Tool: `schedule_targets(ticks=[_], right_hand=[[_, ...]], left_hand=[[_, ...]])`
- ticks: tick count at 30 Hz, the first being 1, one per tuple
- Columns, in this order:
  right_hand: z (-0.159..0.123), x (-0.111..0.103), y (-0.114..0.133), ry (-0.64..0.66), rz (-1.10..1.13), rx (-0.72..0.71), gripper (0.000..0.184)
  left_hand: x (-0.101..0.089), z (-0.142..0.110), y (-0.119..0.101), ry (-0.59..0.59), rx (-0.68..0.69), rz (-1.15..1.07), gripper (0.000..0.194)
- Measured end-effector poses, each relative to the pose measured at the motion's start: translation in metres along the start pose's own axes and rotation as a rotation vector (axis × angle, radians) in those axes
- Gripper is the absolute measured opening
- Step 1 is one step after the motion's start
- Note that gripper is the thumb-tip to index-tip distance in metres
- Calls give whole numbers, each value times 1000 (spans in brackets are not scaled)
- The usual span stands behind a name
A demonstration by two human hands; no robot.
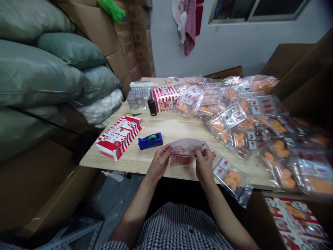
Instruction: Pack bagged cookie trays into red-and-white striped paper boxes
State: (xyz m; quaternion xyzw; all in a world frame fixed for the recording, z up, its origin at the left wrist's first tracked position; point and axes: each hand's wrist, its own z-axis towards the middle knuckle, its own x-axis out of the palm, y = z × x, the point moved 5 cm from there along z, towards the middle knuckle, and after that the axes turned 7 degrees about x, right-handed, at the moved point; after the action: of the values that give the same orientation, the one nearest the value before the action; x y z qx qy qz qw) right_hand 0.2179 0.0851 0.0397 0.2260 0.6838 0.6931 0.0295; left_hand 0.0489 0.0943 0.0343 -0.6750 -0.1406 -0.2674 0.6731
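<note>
At the table's front edge, a red-and-white printed box (182,159) stands between my hands, its pale inner flap (187,141) raised at the back. Clear, shiny plastic shows just under that flap; what it wraps is too blurred to tell. My left hand (160,161) pinches the box's left upper edge between thumb and fingers. On the opposite side, my right hand (204,161) grips the right upper corner, thumb inward. A blue tape dispenser (150,141) with green tape sits just beyond my left hand. A clear packet (229,175) with orange pieces lies beside my right hand.
Many clear packets (252,118) cover the table's right side. Left lie a striped box (118,137) and scissors (132,114). Behind are a black bottle (152,107), another striped box (166,99) and clear plastic cases (139,98). Large sacks (39,74) are stacked at left.
</note>
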Motion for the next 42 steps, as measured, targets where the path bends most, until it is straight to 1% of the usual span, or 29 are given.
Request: schedule_targets(ticks=[5, 7, 9, 11, 13, 16, 21, 24, 27, 30, 33, 35, 36, 38, 40, 42], right_hand=[[-5, -1, 6, 67, -4, 18, 13], [-7, -5, 6, 149, 46, 77, 21], [-7, -10, 3, 243, 129, 154, 34], [-7, -16, -1, 286, 197, 209, 37], [-8, -20, -4, 278, 217, 242, 35], [-11, -21, -5, 243, 201, 274, 32], [-11, -27, 3, 142, 189, 262, 20], [-3, -31, 6, 124, 161, 245, 20], [4, -32, 11, 144, 138, 167, 20], [5, -29, 17, 164, 121, 58, 16], [6, -25, 18, 165, 116, 15, 17], [9, -23, 16, 153, 107, 14, 16], [12, -23, 15, 150, 97, 18, 16], [18, -22, 13, 183, 70, 56, 15], [20, -21, 12, 294, 62, 147, 17], [15, -20, 11, 434, 73, 268, 25]], left_hand=[[2, 12, -6, 59, 52, 271, 28], [3, 15, -7, 62, 55, 348, 26], [4, 18, -6, 52, 45, 352, 26], [5, 19, -3, 30, 39, 317, 27], [7, 18, 0, 6, 26, 283, 28], [12, 15, 5, -20, 0, 253, 27], [18, 14, 8, 5, -29, 247, 32], [17, 18, 4, 67, -39, 244, 35], [14, 22, -4, 166, 22, 237, 26], [12, 23, -13, 326, 67, 275, 22], [14, 21, -19, 513, 39, 362, 29], [13, 21, -21, 557, 21, 405, 33], [12, 23, -22, 546, 20, 421, 34], [9, 30, -23, 482, 30, 457, 34], [6, 36, -22, 398, 30, 479, 35], [1, 38, -18, 317, -1, 476, 36]])
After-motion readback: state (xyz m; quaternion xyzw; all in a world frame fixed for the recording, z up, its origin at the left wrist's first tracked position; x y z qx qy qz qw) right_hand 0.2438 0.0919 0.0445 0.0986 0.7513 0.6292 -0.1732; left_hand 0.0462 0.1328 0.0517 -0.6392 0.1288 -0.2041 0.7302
